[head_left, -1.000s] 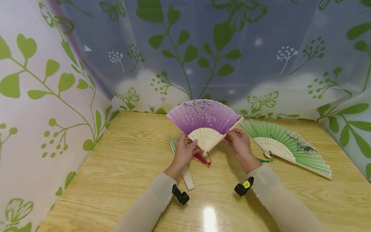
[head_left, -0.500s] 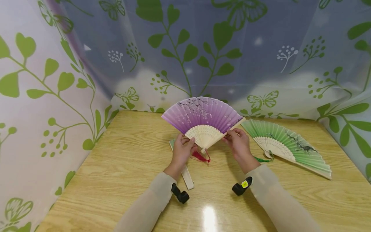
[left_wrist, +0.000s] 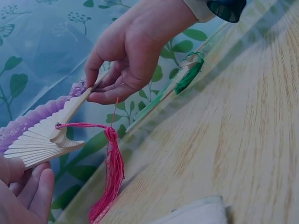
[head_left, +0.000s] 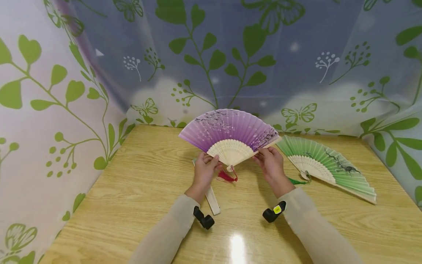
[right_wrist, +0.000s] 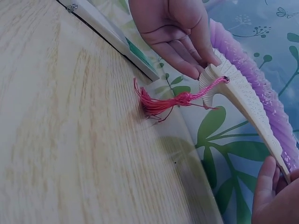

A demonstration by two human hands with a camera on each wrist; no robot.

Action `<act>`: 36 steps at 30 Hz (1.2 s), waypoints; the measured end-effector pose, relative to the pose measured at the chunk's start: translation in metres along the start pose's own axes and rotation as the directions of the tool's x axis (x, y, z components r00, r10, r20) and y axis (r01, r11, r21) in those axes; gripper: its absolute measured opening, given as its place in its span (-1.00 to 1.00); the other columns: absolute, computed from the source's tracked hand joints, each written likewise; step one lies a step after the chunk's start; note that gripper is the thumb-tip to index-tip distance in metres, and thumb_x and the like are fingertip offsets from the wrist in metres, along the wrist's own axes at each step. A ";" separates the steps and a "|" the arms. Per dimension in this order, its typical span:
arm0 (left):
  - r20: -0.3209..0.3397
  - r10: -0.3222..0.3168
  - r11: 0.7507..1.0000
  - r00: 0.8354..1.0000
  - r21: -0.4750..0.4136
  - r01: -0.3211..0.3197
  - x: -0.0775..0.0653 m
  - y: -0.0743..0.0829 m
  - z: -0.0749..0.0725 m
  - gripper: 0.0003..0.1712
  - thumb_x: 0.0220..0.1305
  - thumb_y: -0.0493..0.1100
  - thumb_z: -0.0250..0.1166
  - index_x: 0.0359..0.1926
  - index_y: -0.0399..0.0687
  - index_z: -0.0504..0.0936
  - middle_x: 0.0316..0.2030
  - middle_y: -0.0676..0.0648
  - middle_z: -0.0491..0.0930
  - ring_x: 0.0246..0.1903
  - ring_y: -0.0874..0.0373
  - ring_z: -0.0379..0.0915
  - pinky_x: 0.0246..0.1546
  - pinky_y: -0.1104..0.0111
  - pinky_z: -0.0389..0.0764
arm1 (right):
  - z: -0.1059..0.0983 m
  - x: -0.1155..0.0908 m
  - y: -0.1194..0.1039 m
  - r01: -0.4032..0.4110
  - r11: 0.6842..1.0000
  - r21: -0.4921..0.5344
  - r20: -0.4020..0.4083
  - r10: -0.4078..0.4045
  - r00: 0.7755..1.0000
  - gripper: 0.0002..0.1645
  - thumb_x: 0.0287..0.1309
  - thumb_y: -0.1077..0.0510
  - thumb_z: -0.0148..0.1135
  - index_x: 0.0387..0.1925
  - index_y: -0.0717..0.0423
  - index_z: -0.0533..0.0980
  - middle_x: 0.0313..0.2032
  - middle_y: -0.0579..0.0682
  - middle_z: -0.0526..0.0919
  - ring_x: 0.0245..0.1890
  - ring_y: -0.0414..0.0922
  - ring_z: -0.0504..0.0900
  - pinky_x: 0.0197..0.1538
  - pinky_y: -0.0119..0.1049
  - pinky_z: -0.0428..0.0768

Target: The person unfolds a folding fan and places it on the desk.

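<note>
Fan [head_left: 229, 126], purple, left hand [head_left: 203, 171] and right hand [head_left: 273, 167] pinching it, green fan [head_left: 329, 161] on table [head_left: 132, 205]

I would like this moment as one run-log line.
left hand: pinches spread purple fan | right hand: pinches its other edge | green fan: spread on table | folded fan: on table, partly hidden

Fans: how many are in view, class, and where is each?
3: a purple fan held open above the table, a green fan open at right, and a folded fan partly hidden beneath the left hand.
</note>
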State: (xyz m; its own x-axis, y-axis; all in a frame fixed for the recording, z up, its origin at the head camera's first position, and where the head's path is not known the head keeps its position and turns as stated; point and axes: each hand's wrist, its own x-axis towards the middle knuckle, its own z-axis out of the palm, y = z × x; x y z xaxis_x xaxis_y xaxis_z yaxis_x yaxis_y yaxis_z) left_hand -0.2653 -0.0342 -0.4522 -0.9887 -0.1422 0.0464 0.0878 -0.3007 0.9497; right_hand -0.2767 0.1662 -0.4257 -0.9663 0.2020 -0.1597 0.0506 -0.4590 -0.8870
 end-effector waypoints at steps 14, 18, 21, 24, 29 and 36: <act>-0.034 -0.053 0.997 0.998 -0.065 0.050 0.003 -0.005 -0.001 -0.82 0.36 -0.40 0.16 -0.06 -0.35 0.39 -0.44 -0.06 0.53 -0.48 0.20 0.55 -0.33 0.43 0.72 | -0.001 -0.005 0.002 0.001 1.000 0.020 -0.037 -0.001 0.999 -0.87 0.36 0.32 -0.02 -0.33 0.17 0.25 -0.41 -0.05 0.50 -0.43 -0.21 0.61 -0.16 -0.42 0.70; -0.037 -0.067 0.994 0.997 -0.086 0.063 0.004 -0.006 -0.002 -0.80 0.37 -0.40 0.15 -0.03 -0.33 0.39 -0.44 -0.05 0.53 -0.47 0.20 0.54 -0.29 0.39 0.73 | 0.000 -0.006 0.003 -0.007 0.999 0.037 -0.058 0.009 0.998 -0.94 0.36 0.30 -0.03 -0.27 0.17 0.29 -0.41 -0.06 0.51 -0.43 -0.21 0.59 -0.13 -0.40 0.70; -0.051 -0.078 0.992 0.996 -0.105 0.072 0.007 -0.006 -0.003 -0.78 0.37 -0.39 0.16 0.00 -0.32 0.40 -0.42 -0.06 0.54 -0.46 0.20 0.54 -0.25 0.36 0.73 | 0.004 -0.007 0.005 -0.013 0.997 0.075 -0.087 0.019 0.996 -0.97 0.35 0.31 -0.03 -0.24 0.15 0.32 -0.45 -0.07 0.51 -0.46 -0.21 0.57 -0.13 -0.39 0.70; -0.070 -0.083 0.990 0.994 -0.121 0.074 0.008 -0.006 -0.005 -0.76 0.37 -0.39 0.16 0.02 -0.32 0.40 -0.41 -0.07 0.52 -0.45 0.20 0.54 -0.25 0.37 0.73 | 0.009 -0.008 0.009 -0.010 0.992 0.125 -0.120 0.025 0.992 -0.95 0.31 0.32 -0.03 -0.29 0.14 0.32 -0.52 -0.08 0.49 -0.49 -0.21 0.55 -0.18 -0.39 0.70; -0.092 -0.098 0.985 0.991 -0.148 0.084 0.010 -0.006 -0.005 -0.78 0.37 -0.38 0.15 0.00 -0.29 0.39 -0.42 -0.07 0.51 -0.45 0.21 0.54 -0.28 0.42 0.72 | 0.014 -0.010 0.014 0.008 0.984 0.177 -0.176 0.024 0.984 -0.93 0.27 0.31 -0.02 -0.32 0.12 0.30 -0.54 -0.08 0.45 -0.52 -0.19 0.52 -0.26 -0.40 0.69; -0.120 -0.097 0.982 0.988 -0.175 0.075 0.011 -0.007 -0.004 -0.80 0.37 -0.38 0.15 -0.02 -0.30 0.39 -0.42 -0.05 0.51 -0.44 0.21 0.55 -0.15 0.28 0.72 | 0.017 -0.008 0.021 0.011 0.973 0.232 -0.212 0.039 0.976 -0.93 0.25 0.34 -0.06 -0.31 0.13 0.29 -0.53 -0.05 0.46 -0.52 -0.17 0.50 -0.27 -0.39 0.69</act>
State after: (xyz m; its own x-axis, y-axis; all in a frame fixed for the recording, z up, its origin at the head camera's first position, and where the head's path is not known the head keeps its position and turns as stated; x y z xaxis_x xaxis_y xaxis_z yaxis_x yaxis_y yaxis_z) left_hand -0.2759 -0.0376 -0.4599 -0.9709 -0.2243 -0.0836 0.0329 -0.4712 0.8814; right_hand -0.2717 0.1405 -0.4360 -0.8878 0.3630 -0.2828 -0.0201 -0.6446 -0.7643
